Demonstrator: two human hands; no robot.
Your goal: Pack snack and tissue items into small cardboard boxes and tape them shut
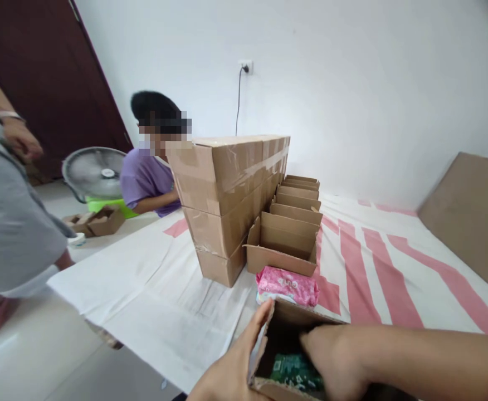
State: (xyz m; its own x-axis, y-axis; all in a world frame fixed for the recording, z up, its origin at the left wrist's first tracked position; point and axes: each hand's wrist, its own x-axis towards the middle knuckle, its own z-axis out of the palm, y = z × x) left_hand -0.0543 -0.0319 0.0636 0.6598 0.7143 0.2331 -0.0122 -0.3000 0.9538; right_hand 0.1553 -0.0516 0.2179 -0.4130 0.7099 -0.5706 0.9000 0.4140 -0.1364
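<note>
An open cardboard box (pixel 269 384) is right in front of me at the bottom of the head view. My left hand (pixel 235 356) holds its left wall, thumb up along the rim. Inside lies a green printed packet (pixel 296 372). My right hand (pixel 331 353) reaches down into the box beside this packet; its fingers are hidden, so whether they grip anything does not show. Just beyond the box is a pink soft pack (pixel 288 285) on top of a light-coloured one, partly covered by the box rim.
Taped cartons (pixel 235 195) stand stacked on the cloth-covered table (pixel 152 301). A row of open boxes (pixel 283 236) runs alongside. A large cardboard sheet (pixel 469 217) leans at right. Left are a seated person (pixel 150 178), a standing person (pixel 14 223) and a fan (pixel 97 172).
</note>
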